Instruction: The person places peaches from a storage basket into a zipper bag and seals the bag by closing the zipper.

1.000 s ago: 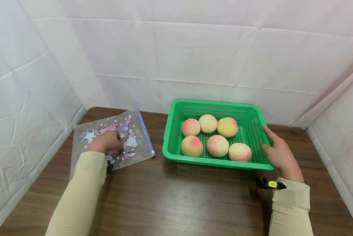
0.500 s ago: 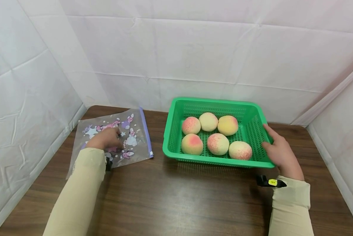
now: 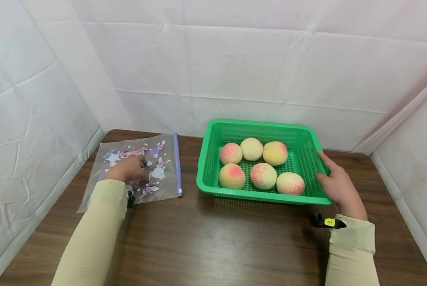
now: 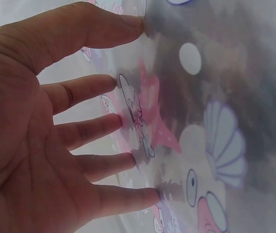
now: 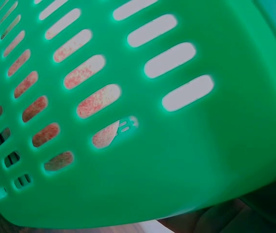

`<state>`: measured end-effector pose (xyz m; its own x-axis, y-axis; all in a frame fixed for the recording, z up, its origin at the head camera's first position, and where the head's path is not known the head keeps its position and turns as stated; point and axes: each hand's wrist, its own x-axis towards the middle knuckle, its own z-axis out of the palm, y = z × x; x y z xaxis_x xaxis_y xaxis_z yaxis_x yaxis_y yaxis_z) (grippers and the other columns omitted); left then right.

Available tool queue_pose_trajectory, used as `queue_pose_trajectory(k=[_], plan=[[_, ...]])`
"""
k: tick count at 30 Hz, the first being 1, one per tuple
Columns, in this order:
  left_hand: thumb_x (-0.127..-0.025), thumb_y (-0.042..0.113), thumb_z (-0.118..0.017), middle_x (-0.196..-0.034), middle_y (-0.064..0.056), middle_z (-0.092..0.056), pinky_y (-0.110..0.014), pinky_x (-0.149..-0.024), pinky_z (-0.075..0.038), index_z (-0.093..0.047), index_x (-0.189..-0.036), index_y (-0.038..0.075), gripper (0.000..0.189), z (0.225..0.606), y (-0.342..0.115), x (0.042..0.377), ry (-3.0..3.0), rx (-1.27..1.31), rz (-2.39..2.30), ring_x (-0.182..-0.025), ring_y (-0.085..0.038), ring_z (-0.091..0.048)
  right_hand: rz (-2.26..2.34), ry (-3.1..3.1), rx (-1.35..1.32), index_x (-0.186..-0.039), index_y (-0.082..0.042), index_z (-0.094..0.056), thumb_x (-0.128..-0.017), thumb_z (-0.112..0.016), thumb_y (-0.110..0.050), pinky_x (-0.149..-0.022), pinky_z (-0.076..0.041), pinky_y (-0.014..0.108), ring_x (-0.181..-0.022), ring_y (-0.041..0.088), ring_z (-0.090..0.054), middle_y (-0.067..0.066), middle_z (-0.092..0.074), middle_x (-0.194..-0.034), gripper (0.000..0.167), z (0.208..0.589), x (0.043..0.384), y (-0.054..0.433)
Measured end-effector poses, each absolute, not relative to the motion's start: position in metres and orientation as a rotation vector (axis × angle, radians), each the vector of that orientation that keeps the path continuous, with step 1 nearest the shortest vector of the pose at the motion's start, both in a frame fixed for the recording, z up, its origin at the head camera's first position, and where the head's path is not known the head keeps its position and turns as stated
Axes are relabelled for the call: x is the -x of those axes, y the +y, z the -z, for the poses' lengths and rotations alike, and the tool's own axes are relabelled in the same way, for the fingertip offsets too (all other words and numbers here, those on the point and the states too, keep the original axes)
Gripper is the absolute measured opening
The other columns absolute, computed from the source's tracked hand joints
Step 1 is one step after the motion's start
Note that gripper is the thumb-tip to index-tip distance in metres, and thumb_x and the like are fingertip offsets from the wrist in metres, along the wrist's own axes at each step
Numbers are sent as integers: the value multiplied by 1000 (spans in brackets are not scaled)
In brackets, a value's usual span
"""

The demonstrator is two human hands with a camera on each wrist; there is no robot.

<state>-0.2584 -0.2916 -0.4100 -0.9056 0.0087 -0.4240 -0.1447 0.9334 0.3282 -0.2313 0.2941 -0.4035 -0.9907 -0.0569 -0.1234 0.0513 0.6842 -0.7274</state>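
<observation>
Fingers of the left hand stood well spread, tips down on the printed film of the clear bag, with no fold pinched between them that I could see! Directly under that hand lay the bag, flat on the counter, its longer way seeming to run left to right. And here was the key line: the purple zip strip stood off to the right of those fingertips, running away from the person, its white slider at the near end. Past the strip, a narrow run of bare counter, then the green basket, long axis also left to right! Six peaches sat inside, two rough rows, gathered clear of the right end. And at that far right end, the right hand held the rim, thumb and forefinger over it, the other fingers hidden. So the left hand was by far the nearer to the bag, the whole basket lying between it and the right.
</observation>
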Motion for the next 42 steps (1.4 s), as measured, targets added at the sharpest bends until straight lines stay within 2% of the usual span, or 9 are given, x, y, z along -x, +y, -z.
queue_pose_trajectory(k=[15,21,29,42], plan=[[-81,32,-72,-137,-26,-39,-64,-91,-44,-42,-138,6,69,415,-294,262,2677,76,-467,-112,-41,-48,1204,2756,6,-156,-31,-5,-97,-38,-12,-56,-44,35,-68,24,-53,34,-38,-144,70,404,232,293],[-78,35,-74,-138,-26,-36,-64,-91,-44,-43,-137,6,72,415,-296,264,2674,55,-472,-112,-42,-48,1190,2771,25,-156,-29,-4,-97,-37,-12,-55,-44,36,-66,25,-54,35,-38,-144,69,404,231,292],[-78,33,-76,-133,-21,-40,-58,-88,-47,-43,-135,9,70,415,-296,268,2670,48,-499,-107,-38,-50,1171,2768,34,-156,-29,-3,-99,-37,-14,-57,-42,35,-71,25,-52,33,-28,-151,68,404,230,295],[-76,33,-77,-134,-20,-42,-48,-81,-48,-48,-132,9,68,417,-300,277,2689,-8,-460,-102,-35,-54,1184,2774,29,-156,-28,-5,-98,-37,-12,-57,-43,35,-70,25,-53,35,-35,-146,69,404,230,294]])
